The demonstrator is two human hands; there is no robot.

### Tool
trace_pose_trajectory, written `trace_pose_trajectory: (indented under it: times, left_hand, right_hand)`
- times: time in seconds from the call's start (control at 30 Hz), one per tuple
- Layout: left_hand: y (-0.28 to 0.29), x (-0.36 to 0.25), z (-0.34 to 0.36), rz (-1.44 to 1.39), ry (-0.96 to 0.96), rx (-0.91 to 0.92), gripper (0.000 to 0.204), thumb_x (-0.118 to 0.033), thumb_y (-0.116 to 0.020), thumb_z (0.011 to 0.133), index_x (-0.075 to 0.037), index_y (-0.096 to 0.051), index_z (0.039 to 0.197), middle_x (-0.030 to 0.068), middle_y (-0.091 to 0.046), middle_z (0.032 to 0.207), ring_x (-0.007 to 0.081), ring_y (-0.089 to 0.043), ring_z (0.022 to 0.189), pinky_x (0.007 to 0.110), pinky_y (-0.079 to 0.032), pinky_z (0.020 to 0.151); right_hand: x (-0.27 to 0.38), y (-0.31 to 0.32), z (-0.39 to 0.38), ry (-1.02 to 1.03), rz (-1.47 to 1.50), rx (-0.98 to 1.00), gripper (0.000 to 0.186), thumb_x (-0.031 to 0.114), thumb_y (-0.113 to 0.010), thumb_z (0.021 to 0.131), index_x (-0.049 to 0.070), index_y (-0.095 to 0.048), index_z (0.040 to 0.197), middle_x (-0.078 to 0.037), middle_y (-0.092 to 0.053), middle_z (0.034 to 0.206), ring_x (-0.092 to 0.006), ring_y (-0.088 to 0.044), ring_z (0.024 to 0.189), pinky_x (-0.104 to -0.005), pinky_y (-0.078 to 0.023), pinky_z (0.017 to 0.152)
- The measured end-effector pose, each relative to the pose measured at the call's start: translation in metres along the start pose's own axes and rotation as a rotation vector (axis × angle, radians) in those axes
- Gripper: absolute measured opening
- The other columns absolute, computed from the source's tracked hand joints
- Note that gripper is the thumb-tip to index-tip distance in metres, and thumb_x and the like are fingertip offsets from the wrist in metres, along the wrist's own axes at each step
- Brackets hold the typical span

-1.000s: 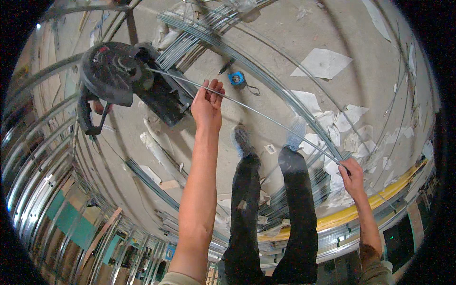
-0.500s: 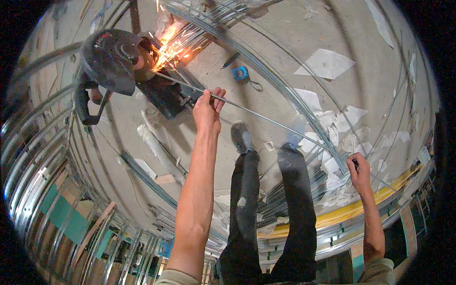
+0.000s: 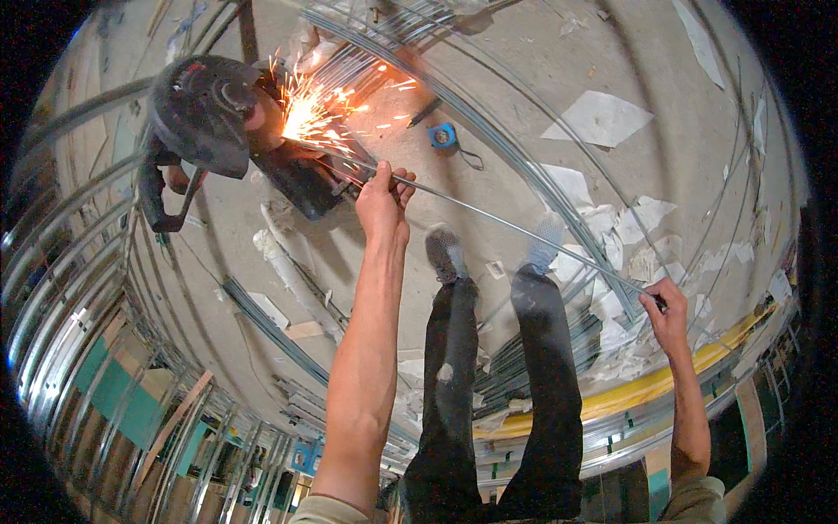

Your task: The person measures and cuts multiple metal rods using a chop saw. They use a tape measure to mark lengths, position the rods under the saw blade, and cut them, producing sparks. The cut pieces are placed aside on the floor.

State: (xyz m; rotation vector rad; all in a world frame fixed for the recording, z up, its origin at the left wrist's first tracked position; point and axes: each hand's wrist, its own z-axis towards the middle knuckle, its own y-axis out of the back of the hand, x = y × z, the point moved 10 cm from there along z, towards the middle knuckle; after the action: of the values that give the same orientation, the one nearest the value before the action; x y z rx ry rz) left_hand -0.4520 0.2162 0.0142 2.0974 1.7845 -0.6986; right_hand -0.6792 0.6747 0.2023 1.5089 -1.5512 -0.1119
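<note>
A thin metal rod point(image 3: 489, 212) slants from the cut-off saw point(image 3: 205, 113) at the upper left down to the right. Close to the saw, my left hand point(image 3: 382, 203) grips the rod between thumb and fingers. My right hand point(image 3: 666, 313) is closed on the rod farther right, and a small dark thing that I cannot make out shows in its fingers. Bright sparks point(image 3: 310, 113) spray where the rod meets the saw's disc and hide the contact point. Another person's hand point(image 3: 179, 179) is on the saw's black handle.
Bundles of long rods point(image 3: 524, 157) lie across the concrete floor. A blue tape measure point(image 3: 443, 135) rests beyond my feet, near white paper scraps point(image 3: 597, 118). Metal profiles point(image 3: 61, 349) line the left side. A yellow bundle point(image 3: 602, 402) curves along the lower right.
The sparks have spread wider to the right, over the floor beyond the saw. My right hand has shifted slightly right and away from me; my left hand has barely moved, still gripping the rod.
</note>
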Motion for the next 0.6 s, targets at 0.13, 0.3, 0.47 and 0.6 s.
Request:
trace_pose_trajectory:
  times: [0.13, 0.3, 0.47, 0.6]
  left_hand:
    - [0.000, 0.001, 0.002, 0.036, -0.020, 0.009, 0.026, -0.027, -0.066, 0.100, -0.003, -0.060, 0.093, 0.0076, -0.064, 0.083, 0.0200, -0.064, 0.075, 0.029, -0.049, 0.061]
    - [-0.002, -0.002, 0.005, 0.027, -0.066, 0.013, 0.029, -0.030, -0.066, 0.100, -0.002, -0.063, 0.092, 0.0078, -0.065, 0.083, 0.0183, -0.065, 0.072, 0.029, -0.051, 0.063]
    - [-0.002, -0.002, 0.006, 0.044, -0.063, -0.002, 0.029, -0.030, -0.068, 0.099, -0.003, -0.063, 0.093, 0.0075, -0.065, 0.082, 0.0182, -0.065, 0.072, 0.029, -0.050, 0.061]
    - [0.001, -0.003, 0.006, 0.078, -0.058, -0.041, 0.029, -0.031, -0.069, 0.099, -0.002, -0.063, 0.094, 0.0081, -0.065, 0.082, 0.0185, -0.065, 0.072, 0.029, -0.050, 0.061]
  right_hand:
    - [-0.004, 0.002, 0.000, -0.010, 0.013, -0.011, 0.012, 0.007, -0.072, 0.087, 0.001, -0.062, 0.085, -0.008, -0.053, 0.075, -0.0200, -0.051, 0.065, -0.0325, -0.040, 0.059]
    - [-0.019, -0.002, -0.001, -0.126, 0.129, 0.003, 0.015, 0.005, -0.072, 0.088, 0.001, -0.059, 0.083, -0.005, -0.054, 0.073, -0.0145, -0.048, 0.063, -0.0300, -0.038, 0.058]
    - [-0.029, -0.007, -0.004, -0.197, 0.165, 0.039, 0.018, 0.007, -0.072, 0.089, 0.002, -0.057, 0.081, -0.004, -0.053, 0.070, -0.0125, -0.046, 0.062, -0.0291, -0.037, 0.056]
    - [-0.025, -0.004, -0.002, -0.146, 0.102, 0.029, 0.017, 0.009, -0.071, 0.090, 0.002, -0.059, 0.082, -0.005, -0.054, 0.071, -0.0136, -0.048, 0.062, -0.0297, -0.038, 0.057]
